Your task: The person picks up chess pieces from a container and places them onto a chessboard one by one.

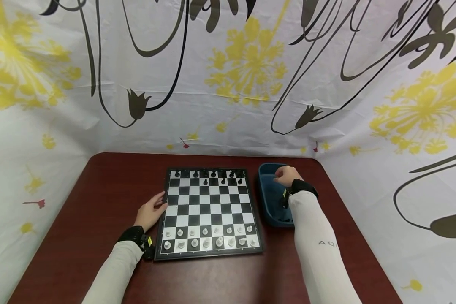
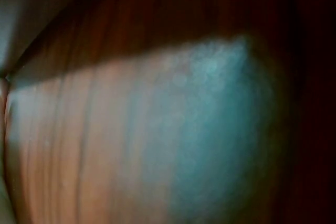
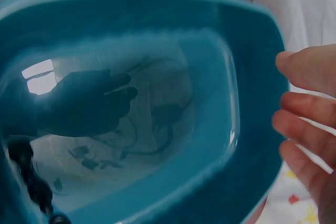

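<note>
Chess pieces (image 1: 209, 236) stood on the chessboard (image 1: 210, 211) at the centre of the desk (image 1: 99, 202): two full white rows along the near edge, and a partial set of black pieces (image 1: 213, 176) along the far edge. A blue tray (image 1: 267, 198) lay on the desk just beside the board's right edge. Dark pieces (image 3: 31, 182) remained at one end of the tray, as the right wrist view showed.

The right hand (image 1: 286, 175) hovered over the far end of the tray, fingers (image 3: 307, 124) loosely extended and holding nothing visible. The left hand (image 1: 152, 211) rested flat against the board's left edge, fingers relaxed, gripping nothing. The left wrist view was blurred and showed only desk surface.

The step in hand was judged to be fetching a black piece from the tray. To do it well, the right hand needed to travel toward the end where the pieces lay, pinch a single piece by its upper part, and lift it clear of the tray wall. The left hand should have steadied the board. On approach to the far rows, the placed black pieces needed clearance to avoid toppling.
</note>
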{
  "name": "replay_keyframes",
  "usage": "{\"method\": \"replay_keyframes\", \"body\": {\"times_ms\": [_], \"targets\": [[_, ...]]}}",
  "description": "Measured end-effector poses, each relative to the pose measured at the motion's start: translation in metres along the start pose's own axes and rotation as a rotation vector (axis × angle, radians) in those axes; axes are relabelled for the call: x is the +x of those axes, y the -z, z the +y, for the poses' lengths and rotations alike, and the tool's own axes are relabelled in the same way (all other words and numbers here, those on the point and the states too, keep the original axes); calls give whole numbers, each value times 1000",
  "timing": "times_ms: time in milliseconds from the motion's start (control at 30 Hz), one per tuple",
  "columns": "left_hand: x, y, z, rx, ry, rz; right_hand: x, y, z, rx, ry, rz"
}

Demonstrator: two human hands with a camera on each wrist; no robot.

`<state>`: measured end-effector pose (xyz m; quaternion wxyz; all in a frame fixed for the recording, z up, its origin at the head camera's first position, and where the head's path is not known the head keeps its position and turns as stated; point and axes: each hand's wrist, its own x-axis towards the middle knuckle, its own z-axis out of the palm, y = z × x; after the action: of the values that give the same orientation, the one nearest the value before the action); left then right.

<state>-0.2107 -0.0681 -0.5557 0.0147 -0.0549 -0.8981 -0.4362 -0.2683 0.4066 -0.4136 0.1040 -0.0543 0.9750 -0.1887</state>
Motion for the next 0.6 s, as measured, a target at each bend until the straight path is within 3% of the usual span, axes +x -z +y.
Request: {"method": "replay_keyframes", "body": {"times_ms": [167,400,500,533,600], "targets": [[0,1,-5,-5,9,-4,-10,4,11,12,-73,-105],[0,3,-6,1,29,-15,-14,2,31,-6,-112,-160],[1,4,-5,4,35,-15,-7,-4,50,15,-106,-249],[1,4,-5,5,37,-13,4,-13,72,56,-52,-276],[1,4,-5,1,41,-11,8,-21,89,106,-33,-349]]}}
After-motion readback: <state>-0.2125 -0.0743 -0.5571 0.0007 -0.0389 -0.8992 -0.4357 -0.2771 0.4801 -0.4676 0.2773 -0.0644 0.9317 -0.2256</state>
